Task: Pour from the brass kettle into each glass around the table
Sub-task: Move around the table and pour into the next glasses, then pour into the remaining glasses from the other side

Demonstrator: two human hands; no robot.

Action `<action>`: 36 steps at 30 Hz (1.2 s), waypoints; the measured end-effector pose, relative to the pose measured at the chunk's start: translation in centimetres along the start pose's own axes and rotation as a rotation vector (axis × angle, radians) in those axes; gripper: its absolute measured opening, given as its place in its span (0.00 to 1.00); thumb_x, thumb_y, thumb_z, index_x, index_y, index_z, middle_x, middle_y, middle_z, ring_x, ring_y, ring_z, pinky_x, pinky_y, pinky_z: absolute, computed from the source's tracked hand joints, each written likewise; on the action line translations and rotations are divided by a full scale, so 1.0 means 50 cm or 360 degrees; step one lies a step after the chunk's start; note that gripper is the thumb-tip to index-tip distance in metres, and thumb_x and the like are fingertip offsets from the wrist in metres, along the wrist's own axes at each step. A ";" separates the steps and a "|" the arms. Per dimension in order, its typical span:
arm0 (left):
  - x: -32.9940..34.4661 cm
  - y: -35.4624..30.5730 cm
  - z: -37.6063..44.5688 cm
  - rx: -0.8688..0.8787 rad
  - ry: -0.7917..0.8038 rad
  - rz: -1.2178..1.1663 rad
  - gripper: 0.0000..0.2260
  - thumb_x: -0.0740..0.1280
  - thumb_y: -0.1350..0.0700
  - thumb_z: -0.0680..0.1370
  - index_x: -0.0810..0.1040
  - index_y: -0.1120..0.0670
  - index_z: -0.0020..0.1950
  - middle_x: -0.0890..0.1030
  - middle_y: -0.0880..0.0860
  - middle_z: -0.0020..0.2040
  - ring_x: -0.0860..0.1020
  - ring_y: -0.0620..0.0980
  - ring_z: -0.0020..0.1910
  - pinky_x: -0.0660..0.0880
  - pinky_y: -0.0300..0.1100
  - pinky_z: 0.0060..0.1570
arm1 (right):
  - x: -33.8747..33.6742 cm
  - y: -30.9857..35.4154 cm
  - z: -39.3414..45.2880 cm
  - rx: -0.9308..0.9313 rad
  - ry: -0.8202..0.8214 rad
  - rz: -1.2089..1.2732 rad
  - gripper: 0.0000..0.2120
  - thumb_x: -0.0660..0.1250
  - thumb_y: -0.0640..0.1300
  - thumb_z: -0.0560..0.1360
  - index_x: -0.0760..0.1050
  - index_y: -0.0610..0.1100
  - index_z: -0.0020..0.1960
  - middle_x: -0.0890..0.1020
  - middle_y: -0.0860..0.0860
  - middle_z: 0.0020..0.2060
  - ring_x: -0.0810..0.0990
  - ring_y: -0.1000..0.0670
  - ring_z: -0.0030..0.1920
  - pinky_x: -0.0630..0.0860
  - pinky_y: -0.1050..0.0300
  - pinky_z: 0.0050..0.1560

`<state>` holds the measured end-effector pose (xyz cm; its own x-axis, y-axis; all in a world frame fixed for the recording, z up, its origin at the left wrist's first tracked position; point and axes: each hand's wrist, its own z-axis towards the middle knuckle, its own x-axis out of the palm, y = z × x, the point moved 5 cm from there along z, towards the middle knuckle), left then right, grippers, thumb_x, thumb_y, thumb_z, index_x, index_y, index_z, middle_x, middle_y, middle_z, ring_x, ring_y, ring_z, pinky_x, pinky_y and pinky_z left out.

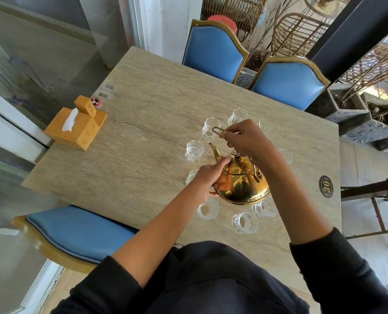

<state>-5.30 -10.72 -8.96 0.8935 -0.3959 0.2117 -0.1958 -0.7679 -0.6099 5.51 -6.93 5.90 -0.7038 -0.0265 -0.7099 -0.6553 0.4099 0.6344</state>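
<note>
Left to right: a wooden tissue box stands at the far left edge of the stone table. Clear glasses ring the table's right half; the nearest to the spout is one glass. The left hand lies with fingers extended against the shoulder of the brass kettle, steadying it, not clasping it. The kettle stands inside the ring, apparently raised slightly, spout pointing left. The right hand is curled round the bail handle above the lid. To pour well, tip slowly from the handle, keep the left hand's support low on the body, and bring the spout directly over each rim before liquid flows.
</note>
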 end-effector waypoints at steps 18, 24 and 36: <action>-0.059 0.021 -0.005 0.0093 -0.0028 0.0139 0.26 0.76 0.35 0.76 0.81 0.53 0.65 0.86 0.56 0.59 0.84 0.53 0.55 0.78 0.46 0.44 | 0.026 -0.028 -0.061 0.0018 -0.0086 0.0343 0.11 0.67 0.47 0.79 0.85 0.42 0.53 0.79 0.49 0.29 0.69 0.58 0.21 0.65 0.60 0.24; -0.050 0.072 -0.020 0.0013 0.0081 0.0172 0.29 0.75 0.33 0.75 0.82 0.52 0.67 0.86 0.56 0.61 0.84 0.55 0.60 0.79 0.48 0.45 | 0.039 -0.041 -0.113 0.0067 -0.0093 0.0318 0.11 0.66 0.46 0.80 0.84 0.41 0.56 0.78 0.50 0.29 0.71 0.60 0.20 0.65 0.63 0.24; -0.012 0.151 -0.058 -0.0132 0.0131 0.0147 0.32 0.73 0.32 0.76 0.77 0.51 0.72 0.83 0.57 0.66 0.80 0.58 0.66 0.80 0.57 0.60 | 0.062 -0.066 -0.159 0.0040 0.0012 0.0149 0.11 0.66 0.45 0.80 0.84 0.39 0.53 0.80 0.49 0.30 0.71 0.61 0.20 0.65 0.63 0.26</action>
<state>-8.49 -17.73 -11.49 0.8346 -0.5042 0.2217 -0.3114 -0.7639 -0.5652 3.32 -15.60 4.04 -0.7638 0.0064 -0.6454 -0.5795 0.4335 0.6901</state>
